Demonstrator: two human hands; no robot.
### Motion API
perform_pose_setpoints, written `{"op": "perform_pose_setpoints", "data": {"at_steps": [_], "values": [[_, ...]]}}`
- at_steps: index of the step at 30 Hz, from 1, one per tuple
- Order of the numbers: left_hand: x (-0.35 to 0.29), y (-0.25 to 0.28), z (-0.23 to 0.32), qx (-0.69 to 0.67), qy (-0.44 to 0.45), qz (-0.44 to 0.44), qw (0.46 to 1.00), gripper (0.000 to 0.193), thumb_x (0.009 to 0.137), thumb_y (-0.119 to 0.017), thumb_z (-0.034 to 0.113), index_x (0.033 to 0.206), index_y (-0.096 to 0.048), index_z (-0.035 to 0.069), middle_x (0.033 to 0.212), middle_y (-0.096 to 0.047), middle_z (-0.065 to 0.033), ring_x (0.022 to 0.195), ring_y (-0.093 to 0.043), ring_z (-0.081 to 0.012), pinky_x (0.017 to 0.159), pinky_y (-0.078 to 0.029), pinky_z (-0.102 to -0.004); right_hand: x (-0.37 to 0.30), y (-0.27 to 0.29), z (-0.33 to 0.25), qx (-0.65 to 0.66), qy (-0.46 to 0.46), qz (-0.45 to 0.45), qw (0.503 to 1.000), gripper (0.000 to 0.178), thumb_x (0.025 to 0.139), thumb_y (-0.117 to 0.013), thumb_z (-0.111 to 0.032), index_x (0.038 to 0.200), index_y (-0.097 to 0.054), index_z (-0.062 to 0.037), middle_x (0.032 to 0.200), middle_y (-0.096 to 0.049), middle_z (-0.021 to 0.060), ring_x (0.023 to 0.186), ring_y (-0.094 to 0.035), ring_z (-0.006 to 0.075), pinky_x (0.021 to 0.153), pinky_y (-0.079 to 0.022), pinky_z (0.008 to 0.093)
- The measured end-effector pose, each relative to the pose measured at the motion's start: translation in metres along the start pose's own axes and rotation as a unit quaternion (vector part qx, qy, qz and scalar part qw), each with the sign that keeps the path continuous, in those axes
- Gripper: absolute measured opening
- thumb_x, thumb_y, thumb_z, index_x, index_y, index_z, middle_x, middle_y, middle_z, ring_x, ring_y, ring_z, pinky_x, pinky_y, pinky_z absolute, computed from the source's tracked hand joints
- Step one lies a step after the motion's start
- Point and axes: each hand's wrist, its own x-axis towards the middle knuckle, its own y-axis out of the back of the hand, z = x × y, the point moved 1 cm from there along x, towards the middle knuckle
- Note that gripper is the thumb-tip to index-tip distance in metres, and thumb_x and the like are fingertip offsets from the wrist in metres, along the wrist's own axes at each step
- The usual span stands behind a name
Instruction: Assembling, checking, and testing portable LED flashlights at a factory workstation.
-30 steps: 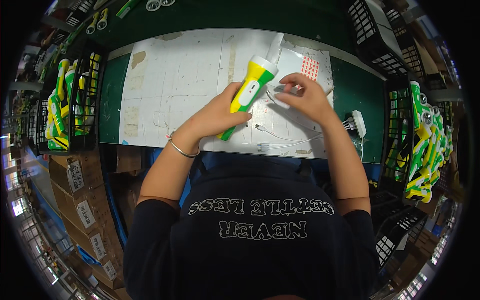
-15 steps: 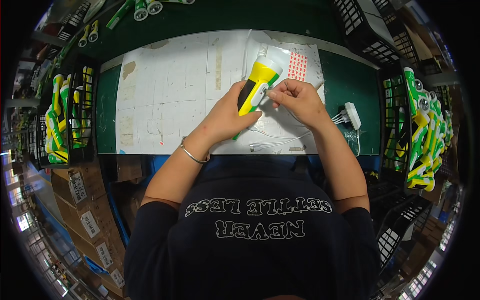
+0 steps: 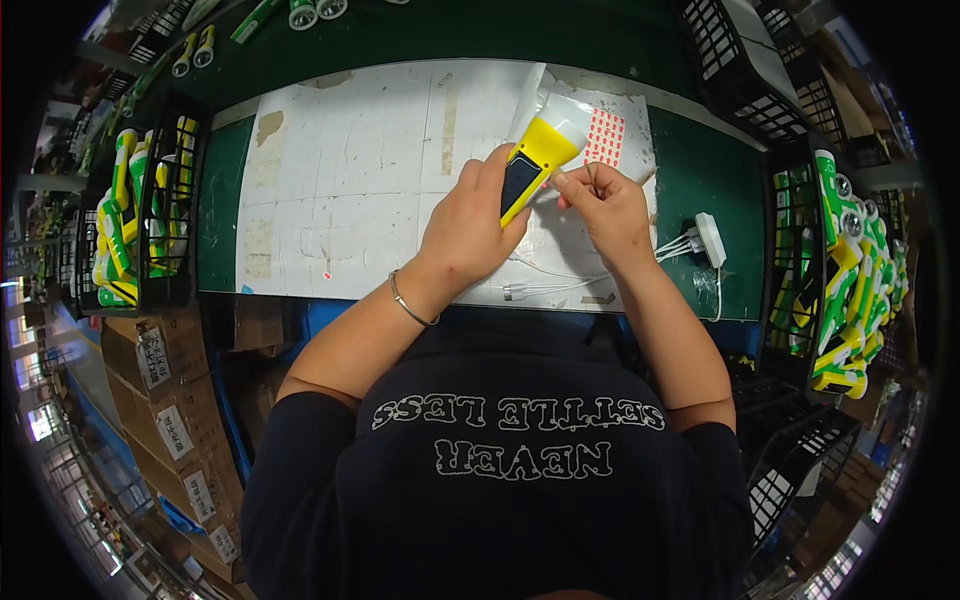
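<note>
Above the counter (image 3: 340,200), left fingers (image 3: 490,172) grip the torch (image 3: 547,143), right fingers (image 3: 578,192) pinch alongside, contents hidden; slackening could drop it.

The flashlight (image 3: 548,143) looked like smooth plastic, the bracelet (image 3: 401,300) polished metal, the shirt (image 3: 500,520) matt cloth, and the boxes (image 3: 190,382) dull cardboard.

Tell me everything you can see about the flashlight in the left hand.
The flashlight looks plastic: yellow body, dark rectangular panel facing up, flared head with a white rim. It slants across the view, head toward the upper right, over the white work surface. The left hand grips its lower body; the right hand is close by its right side, contact unclear.
</note>
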Motion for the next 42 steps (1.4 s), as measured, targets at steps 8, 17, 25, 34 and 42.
{"op": "perform_pose_setpoints", "data": {"at_steps": [8,17,25,34,42], "values": [[0.007,0.065,-0.057,-0.059,-0.111,0.321,0.939,0.067,0.076,-0.066,0.015,0.130,-0.029,0.001,0.109,-0.047,-0.0226,0.095,-0.052,-0.0392,0.079,-0.046,-0.0422,-0.020,0.005,0.000,-0.083,0.038,-0.013,0.996,0.012,0.081,-0.065,-0.010,0.077,-0.059,-0.0007,0.065,-0.057,-0.0010,0.059,-0.048,0.0037,0.054,-0.038,0.0180],[-0.076,0.358,-0.240,0.344,0.307,0.424,0.779,0.094,0.065,-0.069,0.028,0.138,-0.018,-0.003,0.119,-0.039,-0.0379,0.108,-0.044,-0.0480,0.095,-0.038,-0.0446,-0.016,0.017,0.009,-0.047,0.050,-0.049,0.996,0.009,0.087,-0.059,-0.009,0.092,-0.056,-0.0013,0.080,-0.057,0.0000,0.074,-0.050,0.0058,0.068,-0.038,0.0184],[-0.076,0.376,-0.243,0.573,0.450,0.230,0.646,0.093,0.068,-0.074,0.026,0.139,-0.016,0.044,0.138,-0.026,-0.0146,0.109,-0.046,-0.0442,0.079,-0.043,-0.0620,-0.003,0.006,0.004,-0.070,0.041,-0.048,0.996,0.010,0.086,-0.058,-0.007,0.095,-0.056,-0.0011,0.084,-0.056,0.0009,0.077,-0.051,0.0068,0.070,-0.039,0.0189],[-0.045,0.422,-0.297,0.345,0.635,0.141,0.677,0.104,0.059,-0.075,0.054,0.140,-0.009,0.046,0.150,-0.006,-0.0059,0.130,-0.029,-0.0376,0.087,-0.015,-0.0806,0.010,-0.013,-0.023,-0.113,0.041,-0.005,0.993,0.010,0.087,-0.057,-0.008,0.094,-0.056,-0.0012,0.084,-0.056,0.0010,0.079,-0.052,0.0084,0.073,-0.040,0.0203],[-0.013,0.409,-0.325,0.379,0.665,0.168,0.622,0.097,0.063,-0.071,0.056,0.139,-0.012,0.047,0.149,-0.011,-0.0068,0.131,-0.026,-0.0396,0.087,-0.019,-0.0782,0.022,-0.022,-0.032,-0.124,0.038,0.006,0.992,0.008,0.086,-0.059,-0.006,0.092,-0.055,-0.0025,0.073,-0.049,-0.0058,0.059,-0.038,0.0001,0.051,-0.027,0.0156]]}}
